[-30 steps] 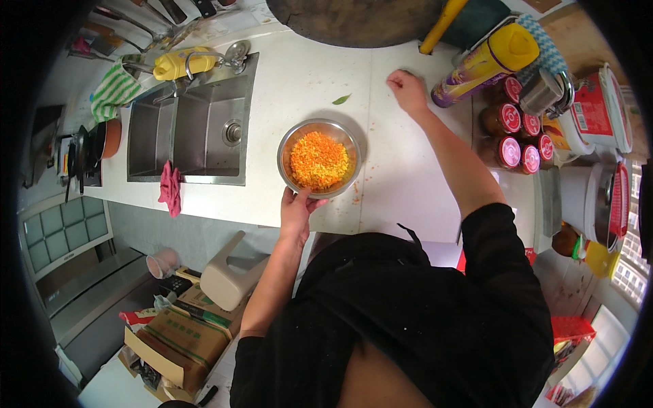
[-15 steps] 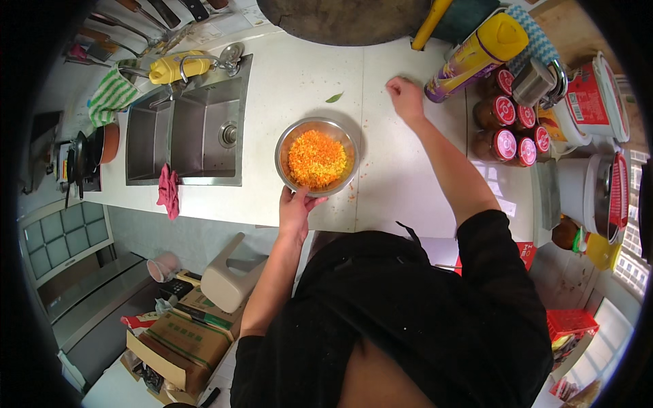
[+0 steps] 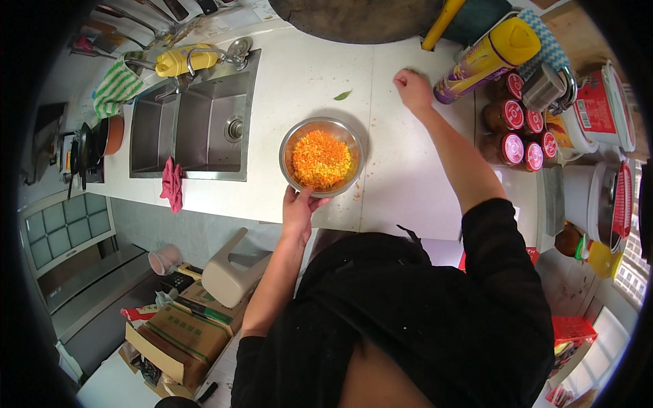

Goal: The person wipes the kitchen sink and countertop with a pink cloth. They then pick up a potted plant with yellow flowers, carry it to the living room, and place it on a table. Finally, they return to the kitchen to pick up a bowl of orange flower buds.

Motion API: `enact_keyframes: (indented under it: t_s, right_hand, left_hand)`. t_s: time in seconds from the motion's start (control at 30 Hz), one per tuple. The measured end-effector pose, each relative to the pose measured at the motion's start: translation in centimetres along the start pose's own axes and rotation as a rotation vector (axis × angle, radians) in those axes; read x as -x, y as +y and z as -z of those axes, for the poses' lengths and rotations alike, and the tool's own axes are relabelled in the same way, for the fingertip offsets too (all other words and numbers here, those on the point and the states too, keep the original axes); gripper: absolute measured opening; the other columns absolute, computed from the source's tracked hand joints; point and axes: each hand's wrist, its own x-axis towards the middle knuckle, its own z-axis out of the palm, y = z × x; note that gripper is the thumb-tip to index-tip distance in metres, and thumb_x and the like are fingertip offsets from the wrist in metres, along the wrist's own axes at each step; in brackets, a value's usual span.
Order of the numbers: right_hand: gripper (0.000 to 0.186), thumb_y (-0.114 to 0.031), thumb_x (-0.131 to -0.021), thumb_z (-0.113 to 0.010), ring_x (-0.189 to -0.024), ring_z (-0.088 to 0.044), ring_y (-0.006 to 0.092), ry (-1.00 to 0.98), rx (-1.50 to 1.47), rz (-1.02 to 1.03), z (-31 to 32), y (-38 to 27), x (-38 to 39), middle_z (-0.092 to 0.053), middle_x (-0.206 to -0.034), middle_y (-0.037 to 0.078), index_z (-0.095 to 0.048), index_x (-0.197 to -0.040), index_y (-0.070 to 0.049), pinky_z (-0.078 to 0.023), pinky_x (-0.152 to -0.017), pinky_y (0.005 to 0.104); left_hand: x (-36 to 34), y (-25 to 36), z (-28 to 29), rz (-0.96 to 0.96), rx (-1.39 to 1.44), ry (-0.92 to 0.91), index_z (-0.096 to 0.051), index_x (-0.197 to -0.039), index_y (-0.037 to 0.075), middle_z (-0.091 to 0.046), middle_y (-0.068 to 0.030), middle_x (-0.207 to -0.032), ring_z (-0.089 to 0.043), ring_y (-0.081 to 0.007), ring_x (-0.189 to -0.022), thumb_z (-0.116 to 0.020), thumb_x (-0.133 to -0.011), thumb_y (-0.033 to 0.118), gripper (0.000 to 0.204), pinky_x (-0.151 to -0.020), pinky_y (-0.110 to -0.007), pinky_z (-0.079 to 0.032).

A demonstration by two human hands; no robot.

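A round metal bowl [image 3: 286,173] stands on the white counter, holding finely chopped orange and yellow bits [image 3: 321,160]. My left hand [image 3: 297,212] grips the near rim of this bowl, thumb over the edge and fingers along the outside. To the right and farther back, my right hand [image 3: 413,88] rests by the counter surface with its fingers curled closed. Nothing shows in it. Just right of that hand leans or stands a yellow and purple spray can [image 3: 476,64], apart from it. A small green leaf [image 3: 343,95] lies behind the bowl.
At the left is a double metal sink [image 3: 211,129] with a pink cloth [image 3: 172,185] over its front edge. Several red-lidded jars [image 3: 503,115] and tubs [image 3: 598,109] crowd the right. Orange crumbs dot the counter [image 3: 401,177]. A beige stool [image 3: 228,272] and cardboard boxes [image 3: 187,333] stand below.
The whole view has shifted slightly, with the counter things a little farther right in the picture. My left hand stays on the bowl, and my right hand stays curled near the spray can.
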Motion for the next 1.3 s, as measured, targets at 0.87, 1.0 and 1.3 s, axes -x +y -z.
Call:
enact_keyframes:
  t_s: [0.87,1.0,1.3]
  right_hand:
    - [0.004,-0.007,-0.077,-0.061,-0.07,-0.06,0.0272,-0.062,-0.308,0.16,-1.3,-6.9,5.4,-0.061,-0.085,0.009,-0.062,-0.081,-0.006,-0.048,-0.063,0.034]
    - [0.007,-0.004,-0.077,-0.06,-0.07,-0.06,0.0233,-0.326,-0.439,0.313,0.5,-12.9,10.5,-0.06,-0.084,0.011,-0.062,-0.084,-0.006,-0.048,-0.064,0.0308]
    - [0.007,-0.005,-0.078,-0.061,-0.069,-0.059,0.0239,0.004,-0.201,0.036,0.8,-3.3,9.2,-0.059,-0.081,0.009,-0.061,-0.084,-0.007,-0.048,-0.063,0.0324]
  left_hand:
    - [-0.2,0.0,0.0,-0.006,0.014,0.012,-0.035,-0.12,-0.007,-0.055,-0.019,-0.106,-0.063,-0.026,-0.083,-0.043,-0.091,0.003,0.032,-0.072,-0.035,-0.057]
    - [-0.1,0.1,-0.1,-0.006,0.019,-0.026,-0.035,-0.12,-0.006,-0.056,-0.0189,-0.106,-0.063,-0.0265,-0.083,-0.044,-0.091,0.004,0.032,-0.072,-0.036,-0.056]
    - [0.2,0.2,1.1,-0.034,-0.019,-0.024,-0.034,-0.124,-0.005,-0.055,-0.0168,-0.11,-0.061,-0.0264,-0.09,-0.045,-0.089,0.005,0.037,-0.077,-0.039,-0.055]
